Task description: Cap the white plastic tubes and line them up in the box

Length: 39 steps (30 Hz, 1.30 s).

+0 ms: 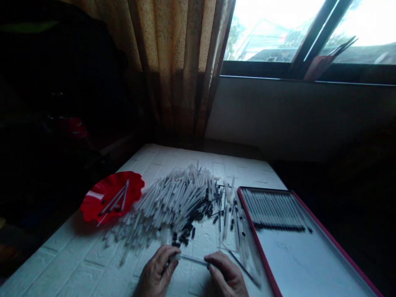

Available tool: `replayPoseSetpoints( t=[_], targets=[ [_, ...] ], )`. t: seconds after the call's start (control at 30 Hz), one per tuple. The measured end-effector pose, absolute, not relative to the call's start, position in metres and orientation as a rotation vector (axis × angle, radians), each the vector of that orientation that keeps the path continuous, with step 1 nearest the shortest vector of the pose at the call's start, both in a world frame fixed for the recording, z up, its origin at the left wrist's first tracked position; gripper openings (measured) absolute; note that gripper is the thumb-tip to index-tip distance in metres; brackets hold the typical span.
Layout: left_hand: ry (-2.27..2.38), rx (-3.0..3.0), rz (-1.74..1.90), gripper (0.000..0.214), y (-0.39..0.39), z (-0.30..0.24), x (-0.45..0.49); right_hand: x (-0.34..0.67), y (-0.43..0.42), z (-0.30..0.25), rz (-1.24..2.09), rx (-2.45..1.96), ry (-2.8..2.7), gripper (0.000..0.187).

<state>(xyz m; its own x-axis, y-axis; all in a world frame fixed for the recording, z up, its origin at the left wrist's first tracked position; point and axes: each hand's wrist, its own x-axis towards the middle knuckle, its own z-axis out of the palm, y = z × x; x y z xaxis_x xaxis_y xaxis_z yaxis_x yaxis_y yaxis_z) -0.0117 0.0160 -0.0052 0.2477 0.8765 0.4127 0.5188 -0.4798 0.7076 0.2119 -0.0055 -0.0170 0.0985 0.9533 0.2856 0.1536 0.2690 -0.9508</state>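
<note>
Between my two hands, low in the view, a thin clear pen barrel [193, 259] lies nearly level. My left hand [158, 270] pinches its left end and my right hand [226, 274] pinches its right end; the fingers cover both tips. Just beyond them spreads a big heap of clear pen barrels [173, 198]. Small black pen caps [185, 235] are scattered along the heap's near right side. A dark thin pen refill [243, 266] lies slanted by my right hand.
On the right is a red-rimmed tray [262, 255] with a row of capped clear pens [275, 208] in its far part. A red scalloped bowl [108, 185] holding a few pen parts stands at the left. Behind the brick-patterned table [74, 258] hangs a curtain [176, 53] beside a window.
</note>
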Motion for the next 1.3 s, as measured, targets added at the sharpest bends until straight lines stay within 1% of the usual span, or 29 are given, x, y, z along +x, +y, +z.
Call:
replayPoseSetpoints(
  t=[0.17,0.37,0.57,0.67,0.73,0.83,0.97,1.1,1.3],
  targets=[
    [1.331,2.014,1.107,0.026,0.016,-0.001,-0.01,0.213,-0.004,-0.013,0.839,-1.187,-1.356,0.032],
    [1.334,1.982,1.108,0.028,0.016,0.003,-0.01,0.22,-0.003,-0.012,0.842,-1.16,-1.471,0.023],
    [1.339,1.942,1.124,0.025,0.016,0.001,-0.011,0.215,-0.004,-0.009,0.832,-1.198,-1.36,0.031],
    [1.33,1.891,1.099,0.025,0.015,-0.003,-0.012,0.213,-0.005,-0.008,0.837,-1.195,-1.359,0.032],
    [1.32,1.803,1.047,0.029,0.014,-0.005,-0.012,0.212,-0.005,-0.009,0.829,-1.208,-1.36,0.031],
    [1.323,1.622,0.982,0.04,0.014,-0.004,-0.01,0.212,-0.005,-0.009,0.804,-1.23,-1.353,0.033],
    [1.345,1.32,0.988,0.054,0.017,0.005,-0.003,0.211,-0.006,-0.01,0.814,-1.199,-1.381,0.033],
    [1.315,1.11,1.027,0.056,0.021,0.012,0.003,0.21,-0.006,-0.01,0.837,-1.184,-1.399,0.031],
    [1.295,1.103,0.971,0.059,0.02,0.011,0.004,0.21,-0.006,-0.011,0.886,-1.128,-1.406,0.024]
  ],
)
